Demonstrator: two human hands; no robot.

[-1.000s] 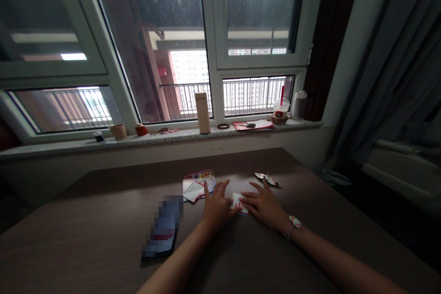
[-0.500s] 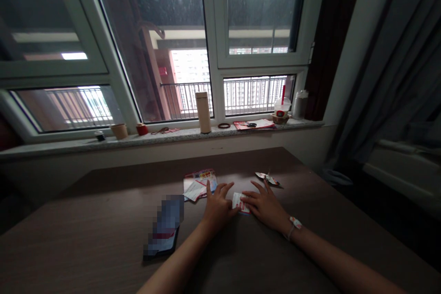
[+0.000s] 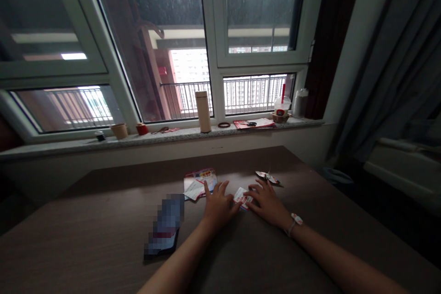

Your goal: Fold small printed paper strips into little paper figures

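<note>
A small folded white paper with red and blue print point(image 3: 240, 194) lies on the table between my two hands. My left hand point(image 3: 220, 204) is at its left side, thumb touching the paper's near edge and the other fingers spread apart. From the right, my right hand point(image 3: 268, 202) rests fingertips on the paper, its fingers also spread and partly covering it. Just beyond the right hand's fingers lies a folded paper piece with pointed ends point(image 3: 270, 178). Several printed paper sheets point(image 3: 196, 188) lie beyond my left hand, close to its index finger.
A phone point(image 3: 163, 229), partly pixelated, lies left of my left forearm on the brown table point(image 3: 86, 220). Along the windowsill point(image 3: 186, 135) stand a beige bottle point(image 3: 203, 112), a paper cup point(image 3: 119, 131), a drink cup with a red straw point(image 3: 281, 106) and scissors point(image 3: 252, 124) on red-and-white papers.
The small paper has turned slightly on the table, and its printed side shows more. Both hands have shifted a little with it, their fingers still spread.
</note>
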